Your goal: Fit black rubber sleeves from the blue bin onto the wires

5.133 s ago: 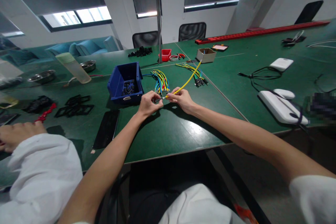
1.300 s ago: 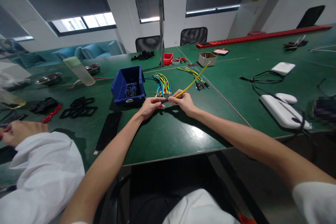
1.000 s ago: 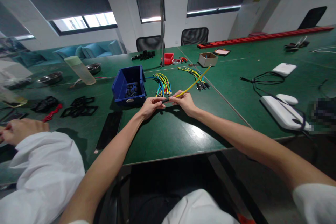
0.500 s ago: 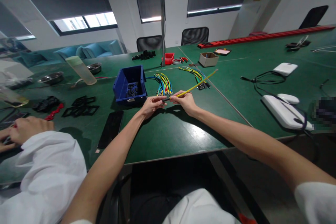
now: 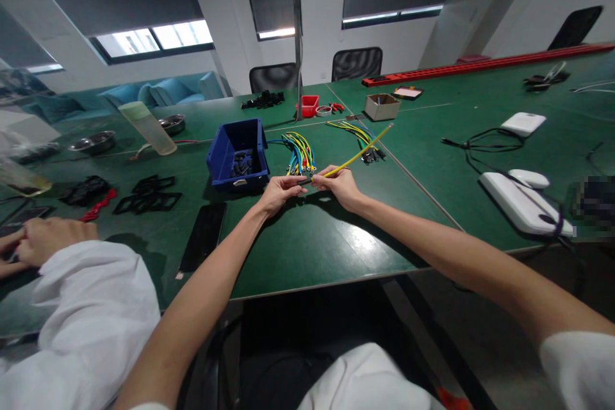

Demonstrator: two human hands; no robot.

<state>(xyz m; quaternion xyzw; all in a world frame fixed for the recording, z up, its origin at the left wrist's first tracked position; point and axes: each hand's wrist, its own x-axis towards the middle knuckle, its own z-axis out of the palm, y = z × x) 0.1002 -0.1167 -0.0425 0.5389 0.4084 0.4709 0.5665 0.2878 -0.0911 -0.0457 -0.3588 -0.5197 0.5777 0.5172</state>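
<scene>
My right hand (image 5: 339, 184) pinches the near end of a yellow wire (image 5: 361, 152) that slants up and away to the right. My left hand (image 5: 277, 193) is closed right beside it, its fingertips pinching a small dark piece at the wire's tip. Both hands hover just above the green table (image 5: 307, 250). Just behind them lies a bundle of blue, yellow and green wires (image 5: 298, 152). A blue bin (image 5: 237, 153) with small black parts stands left of the bundle.
A second wire bundle (image 5: 359, 135) and a cardboard box (image 5: 381, 106) lie farther back. White devices with black cables (image 5: 523, 202) sit at the right. Black frames (image 5: 148, 193) and a black strip (image 5: 202, 245) lie left. Another person's sleeve (image 5: 81, 327) and hand (image 5: 45, 238) are at the near left.
The far end of the yellow wire has swung lower and to the right, then lifted slightly. Both hands stay together at its near end. The other person's hand at the left has shifted.
</scene>
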